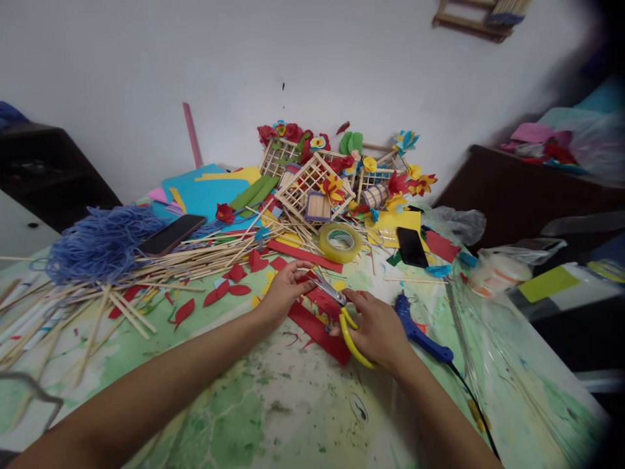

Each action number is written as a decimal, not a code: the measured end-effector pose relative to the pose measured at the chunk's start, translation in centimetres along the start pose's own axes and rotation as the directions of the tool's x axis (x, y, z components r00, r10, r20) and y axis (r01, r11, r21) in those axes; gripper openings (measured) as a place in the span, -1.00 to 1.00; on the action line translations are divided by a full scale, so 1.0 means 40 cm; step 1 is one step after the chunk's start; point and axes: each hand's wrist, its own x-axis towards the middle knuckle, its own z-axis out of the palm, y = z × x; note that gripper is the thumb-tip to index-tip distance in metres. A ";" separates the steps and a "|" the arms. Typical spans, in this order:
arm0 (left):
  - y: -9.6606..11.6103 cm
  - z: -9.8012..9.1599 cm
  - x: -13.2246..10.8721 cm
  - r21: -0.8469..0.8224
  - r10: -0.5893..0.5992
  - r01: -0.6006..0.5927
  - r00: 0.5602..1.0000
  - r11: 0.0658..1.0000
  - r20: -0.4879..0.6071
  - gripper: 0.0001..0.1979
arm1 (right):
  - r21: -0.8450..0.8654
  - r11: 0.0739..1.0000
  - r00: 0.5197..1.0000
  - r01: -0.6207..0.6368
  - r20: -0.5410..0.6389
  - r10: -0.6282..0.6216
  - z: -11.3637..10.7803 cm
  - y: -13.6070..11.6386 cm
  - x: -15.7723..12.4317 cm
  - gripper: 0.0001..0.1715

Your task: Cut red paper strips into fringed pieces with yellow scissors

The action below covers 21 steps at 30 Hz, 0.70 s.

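My right hand (378,326) grips a pair of scissors (350,329) by the yellow handles, the metal blades pointing away and to the left. At the blade tips is my left hand (289,286), thumb and fingers pinched together; what lies between them is too small to make out. Beneath both hands are red strips (319,332) of paper or felt, among small scraps. Cut red petal shapes (184,311) are scattered to the left. Just beyond the hands lies a roll of clear tape (340,242). A blue glue gun (422,335) rests right of my right hand.
Behind stand stick lattice frames (315,189) with colourful flowers. To the left are loose sticks (195,260), blue yarn (100,244) and a phone (173,234). Another black phone (411,247) lies right of the tape. The glue gun's cord (476,404) runs toward the near right edge.
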 end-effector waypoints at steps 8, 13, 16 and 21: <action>0.005 0.002 -0.004 0.007 -0.003 0.003 1.000 1.000 0.000 -0.60 | 0.035 0.999 1.000 -0.001 0.001 0.001 0.001 0.001 -0.001 -0.35; 0.008 0.003 -0.004 0.010 -0.024 0.024 1.000 1.000 0.008 -0.57 | 0.061 0.998 1.000 0.001 0.022 -0.003 0.002 0.001 -0.002 -0.36; 0.010 0.004 -0.004 0.012 -0.023 0.023 1.000 1.000 0.014 -0.56 | 0.080 0.997 1.000 -0.010 0.030 0.008 0.001 -0.001 -0.001 -0.35; 0.008 0.000 -0.002 0.034 -0.016 0.016 1.000 0.999 0.014 -0.56 | 0.123 0.992 0.998 -0.030 0.057 0.023 0.000 -0.002 -0.002 -0.38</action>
